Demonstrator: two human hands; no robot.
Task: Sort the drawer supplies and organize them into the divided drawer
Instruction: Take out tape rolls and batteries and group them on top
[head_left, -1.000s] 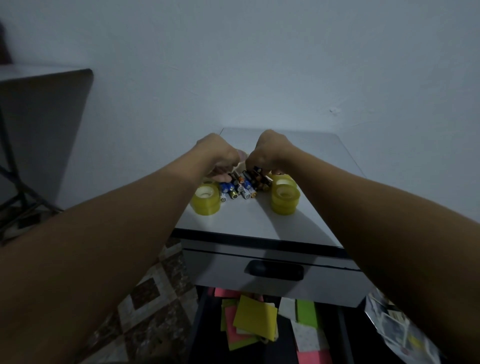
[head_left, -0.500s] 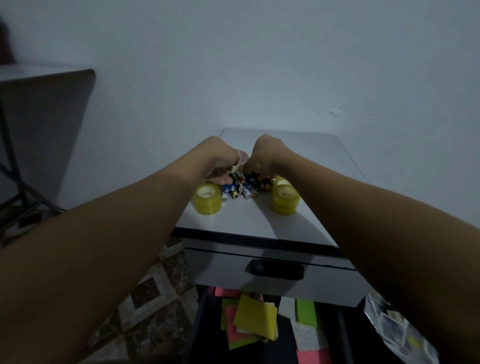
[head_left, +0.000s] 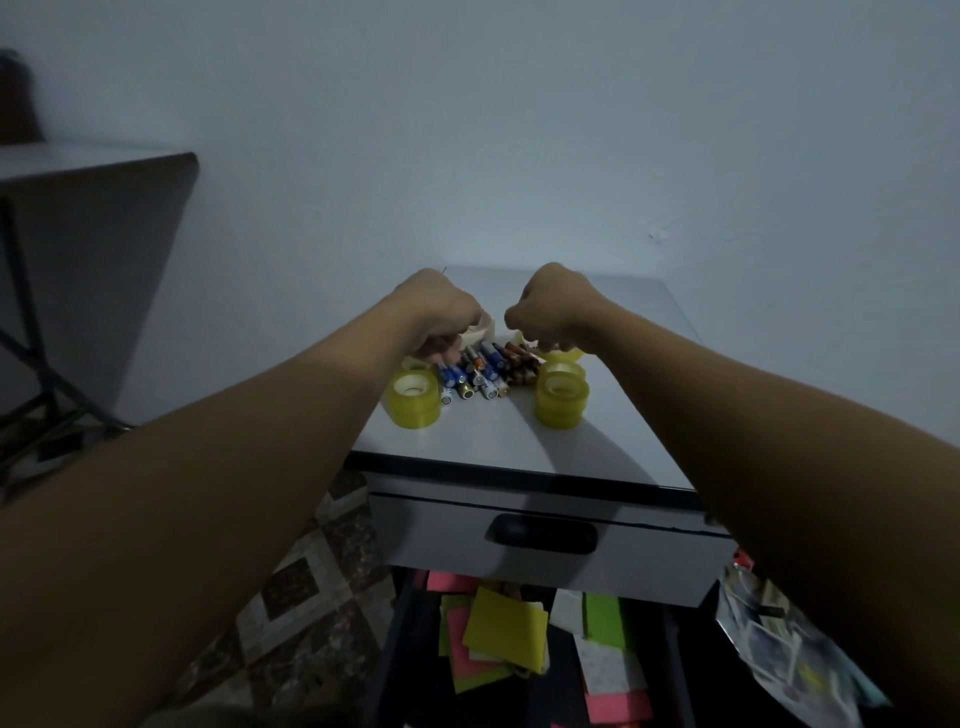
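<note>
My left hand (head_left: 441, 317) and right hand (head_left: 553, 306) hover over the batteries (head_left: 480, 371) heaped on the tabletop (head_left: 493, 436). The fingers are curled under, and I cannot tell whether they grip anything. Half a second ago the fists touched; now they are apart. The battery labels are too small to read. The heap sits between yellow tape rolls (head_left: 413, 399), and sticky notes (head_left: 504, 621) lie in the open drawer (head_left: 392, 649) below.

The left grip (head_left: 441, 317) and right grip (head_left: 558, 306) sit close side by side, not touching, knuckles up, both curled downward
</note>
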